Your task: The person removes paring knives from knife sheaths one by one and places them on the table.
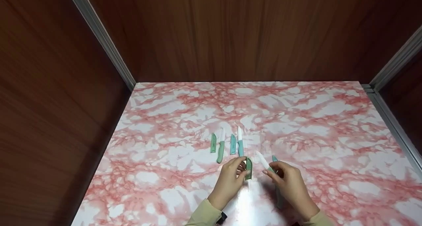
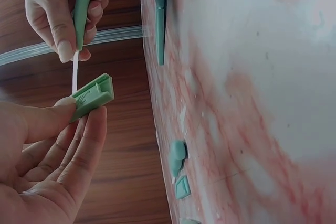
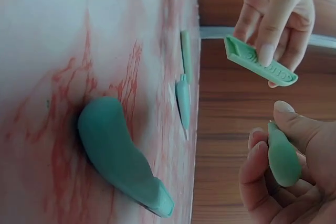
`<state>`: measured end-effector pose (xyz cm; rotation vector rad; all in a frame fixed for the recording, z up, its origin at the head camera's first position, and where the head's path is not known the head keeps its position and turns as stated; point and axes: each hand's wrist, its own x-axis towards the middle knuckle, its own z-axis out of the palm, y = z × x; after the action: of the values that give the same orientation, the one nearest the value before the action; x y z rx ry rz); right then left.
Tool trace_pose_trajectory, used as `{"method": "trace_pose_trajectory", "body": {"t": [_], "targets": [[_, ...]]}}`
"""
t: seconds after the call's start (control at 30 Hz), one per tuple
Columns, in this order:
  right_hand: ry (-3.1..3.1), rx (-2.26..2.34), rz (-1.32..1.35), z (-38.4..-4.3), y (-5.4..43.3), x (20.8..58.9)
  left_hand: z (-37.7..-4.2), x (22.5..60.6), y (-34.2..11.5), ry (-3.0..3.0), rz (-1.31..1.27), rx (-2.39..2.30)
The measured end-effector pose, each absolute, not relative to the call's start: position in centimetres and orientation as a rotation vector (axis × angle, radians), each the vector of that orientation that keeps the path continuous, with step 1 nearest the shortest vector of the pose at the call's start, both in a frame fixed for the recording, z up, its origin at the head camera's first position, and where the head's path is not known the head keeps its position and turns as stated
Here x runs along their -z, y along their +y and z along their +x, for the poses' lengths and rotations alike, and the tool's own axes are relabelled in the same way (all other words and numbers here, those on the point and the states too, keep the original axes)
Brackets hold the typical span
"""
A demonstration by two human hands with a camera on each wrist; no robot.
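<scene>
My left hand [image 1: 229, 178] pinches a green knife sheath [image 1: 249, 169] between thumb and fingers; raised lettering marks its side in the right wrist view. In my right hand [image 1: 291, 181] is a small knife [image 2: 83, 11], gripped by its green handle [image 3: 284, 161]. Its white blade [image 1: 262, 160] is bare and slants up and left, apart from the sheath in the head view. On the table below the right hand lies a teal knife [image 3: 113, 145] with its sheath on, partly hidden by that hand in the head view.
Left of the hands lie a green sheath [image 1: 213, 143], a bare green-handled knife [image 1: 221, 151], a teal sheath [image 1: 233, 144] and a bare teal-handled knife [image 1: 240, 147], side by side. The red-and-white marbled table [image 1: 158, 120] meets brown wood panels [image 1: 230, 34] at the back.
</scene>
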<state>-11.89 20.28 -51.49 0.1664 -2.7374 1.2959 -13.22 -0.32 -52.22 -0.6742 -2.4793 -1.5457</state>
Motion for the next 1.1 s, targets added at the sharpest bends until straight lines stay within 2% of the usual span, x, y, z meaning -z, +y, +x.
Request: {"method": "trace_pose_trajectory", "body": {"t": [0.67, 1.1], "targets": [[-2.752, -1.456, 0.021, -12.6, 20.1, 52.0, -13.8, 52.7, -0.2, -2.509, -0.594, 1.694], [-2.772, -1.650, 0.024, -13.0, 20.7, 52.3, -14.3, 53.0, -0.3, -2.468, -0.413, 1.898]]}}
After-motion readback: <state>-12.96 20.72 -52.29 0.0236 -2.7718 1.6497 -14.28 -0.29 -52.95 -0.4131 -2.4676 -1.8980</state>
